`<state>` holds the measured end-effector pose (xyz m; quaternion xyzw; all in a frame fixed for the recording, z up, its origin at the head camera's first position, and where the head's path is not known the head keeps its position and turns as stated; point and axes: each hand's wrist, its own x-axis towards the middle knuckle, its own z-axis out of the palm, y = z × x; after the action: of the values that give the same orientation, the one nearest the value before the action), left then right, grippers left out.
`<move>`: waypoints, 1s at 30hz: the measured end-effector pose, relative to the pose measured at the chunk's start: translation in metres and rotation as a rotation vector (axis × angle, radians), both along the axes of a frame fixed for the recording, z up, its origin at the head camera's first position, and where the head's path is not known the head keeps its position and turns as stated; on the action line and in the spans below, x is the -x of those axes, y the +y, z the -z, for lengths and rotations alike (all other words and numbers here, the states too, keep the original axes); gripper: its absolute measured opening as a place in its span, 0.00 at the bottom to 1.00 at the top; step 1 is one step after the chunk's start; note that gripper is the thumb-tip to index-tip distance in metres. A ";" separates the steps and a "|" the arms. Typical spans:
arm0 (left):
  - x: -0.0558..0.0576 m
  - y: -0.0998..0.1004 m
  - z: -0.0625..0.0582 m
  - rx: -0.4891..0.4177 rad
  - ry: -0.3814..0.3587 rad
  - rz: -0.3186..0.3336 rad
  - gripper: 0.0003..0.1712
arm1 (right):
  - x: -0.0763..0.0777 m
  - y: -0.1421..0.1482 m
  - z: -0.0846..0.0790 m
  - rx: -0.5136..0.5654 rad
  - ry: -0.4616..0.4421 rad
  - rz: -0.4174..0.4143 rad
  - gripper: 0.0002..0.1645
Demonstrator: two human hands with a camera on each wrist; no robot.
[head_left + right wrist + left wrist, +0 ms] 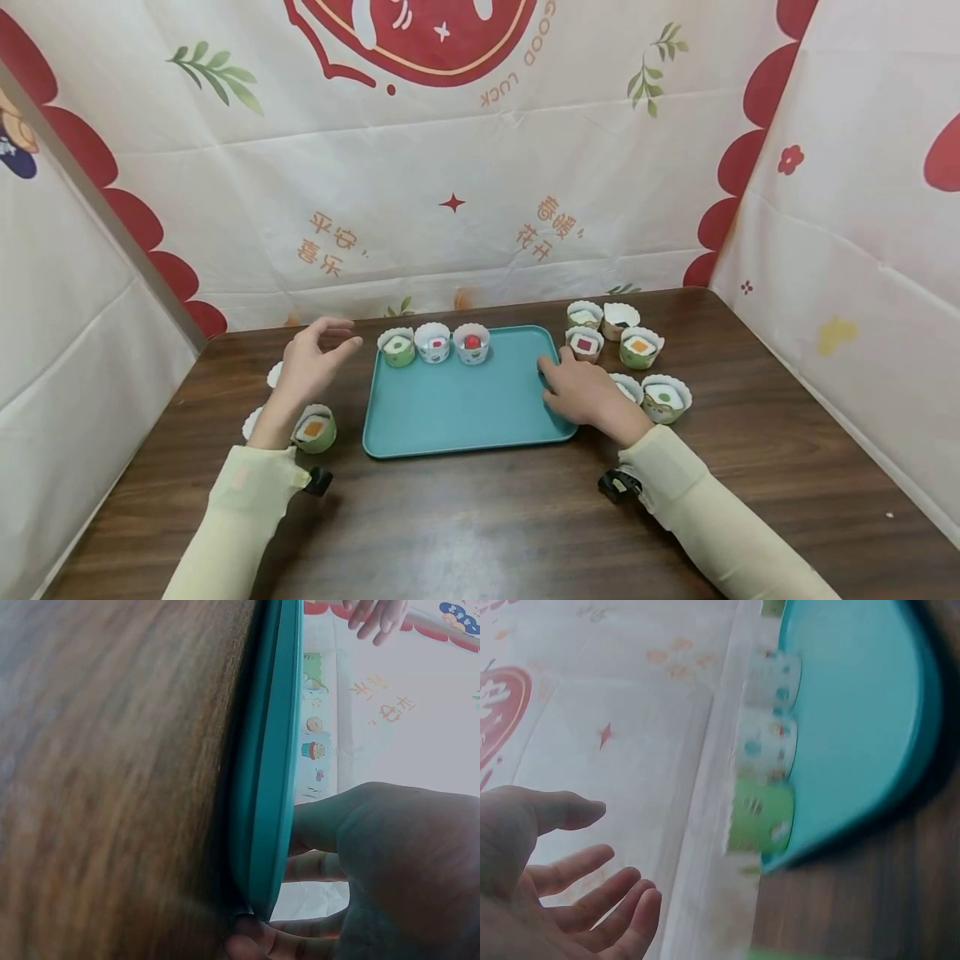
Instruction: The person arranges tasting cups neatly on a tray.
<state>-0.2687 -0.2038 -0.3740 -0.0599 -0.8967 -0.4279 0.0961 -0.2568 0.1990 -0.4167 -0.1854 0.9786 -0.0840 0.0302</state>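
Note:
The teal tray (pixel 465 408) lies on the table with three paper cups along its far edge: a green cup (pixel 397 347), a white cup (pixel 432 343) with a small red centre, and a white cup (pixel 472 344) with a red ball. My right hand (pixel 583 390) grips the tray's right side, thumb over the inside and fingertips (pixel 259 937) at the rim; its palm hides part of that edge. Raised left of the tray, my left hand (pixel 315 362) holds nothing, its fingers loosely bent and thumb apart.
Right of the tray stand several filled paper cups, among them an orange-centred cup (pixel 641 348) and a green-spotted cup (pixel 666 398). Left of it, an orange-centred cup (pixel 313 429) and others sit partly behind my left forearm. A printed cloth (pixel 420 217) hangs behind the table.

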 end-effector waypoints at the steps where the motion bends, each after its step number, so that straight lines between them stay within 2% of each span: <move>1: -0.001 -0.005 -0.001 0.010 -0.001 -0.015 0.26 | 0.000 -0.001 0.001 0.000 0.000 -0.001 0.23; 5: -0.003 -0.025 -0.004 0.004 -0.036 -0.085 0.33 | 0.000 -0.002 0.004 -0.005 0.000 -0.002 0.22; 10: -0.004 -0.043 -0.010 -0.075 -0.130 -0.142 0.45 | 0.000 -0.002 0.003 -0.010 0.004 0.000 0.22; 17: 0.001 -0.054 -0.007 -0.146 -0.216 -0.106 0.43 | -0.001 0.000 0.001 -0.004 -0.006 0.005 0.23; 23: 0.006 -0.055 -0.001 -0.104 -0.304 -0.071 0.46 | -0.002 -0.001 0.000 -0.008 -0.006 0.003 0.23; 27: 0.008 -0.055 0.001 -0.085 -0.319 -0.045 0.46 | -0.002 -0.001 0.000 -0.009 -0.005 0.004 0.24; 30: 0.008 -0.055 0.003 -0.090 -0.311 -0.051 0.45 | -0.001 -0.001 0.001 -0.009 -0.003 0.005 0.24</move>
<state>-0.2771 -0.2583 -0.3772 0.0339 -0.8820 -0.4690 -0.0304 -0.2554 0.1976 -0.4173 -0.1826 0.9794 -0.0800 0.0323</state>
